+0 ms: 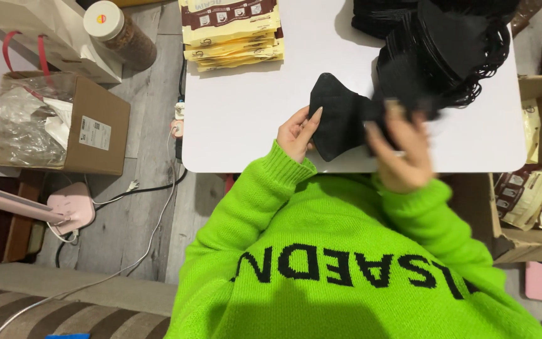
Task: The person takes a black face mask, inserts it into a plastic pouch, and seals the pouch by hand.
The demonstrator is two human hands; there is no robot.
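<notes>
Near the table's (pixel 239 125) front edge, the left hand (pixel 296 133) pinches a black face mask (pixel 340 122) while the blurred right hand (pixel 399 150) grips its other side; hold both ends evenly, clear of the mask pile (pixel 446 47).

The black face mask (pixel 337 116) held at the tabletop's near edge looks like soft, matt non-woven cloth, faintly ribbed across its surface. Beyond it, the heap of masks (pixel 446 50) shows the same dull black fabric, with thin elastic ear loops tangled at its rim. The tabletop (pixel 246 107) is smooth, white and matt, like laminate. Far from the mask, at the tabletop's back edge, the stack of pouches (pixel 230 31) looks like slightly glossy printed paper or film, cream and brown. Left of the tabletop, the cardboard box (pixel 95 129) is rough brown board, holding crinkled clear plastic wrap (pixel 17 122) that catches light. The sweater (pixel 346 251) is chunky knitted wool, bright green.
</notes>
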